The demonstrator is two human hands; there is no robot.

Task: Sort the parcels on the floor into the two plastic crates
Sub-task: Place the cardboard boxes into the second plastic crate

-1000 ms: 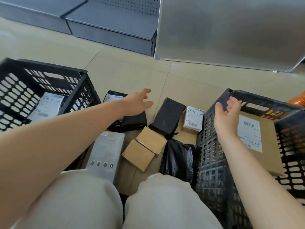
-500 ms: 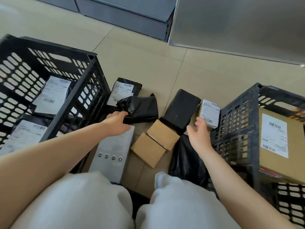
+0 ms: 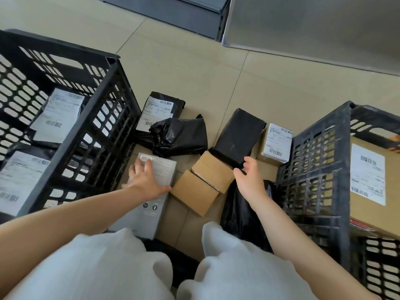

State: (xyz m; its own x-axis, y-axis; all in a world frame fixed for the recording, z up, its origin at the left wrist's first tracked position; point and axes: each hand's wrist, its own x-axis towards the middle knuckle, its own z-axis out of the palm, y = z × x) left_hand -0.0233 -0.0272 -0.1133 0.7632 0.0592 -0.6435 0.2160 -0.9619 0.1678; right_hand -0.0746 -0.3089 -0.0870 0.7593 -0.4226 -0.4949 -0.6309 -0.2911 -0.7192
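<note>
Grey box [image 3: 161, 173] is being pressed flat by left hand [image 3: 145, 179]; right hand [image 3: 251, 180] is being held open, empty, above brown boxes [image 3: 205, 180].

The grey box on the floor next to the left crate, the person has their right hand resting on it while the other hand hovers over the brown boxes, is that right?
Not quite: the head view shows the left hand resting on the grey box beside the left crate, not the right. The right hand is the one hovering open over the brown boxes.
</note>
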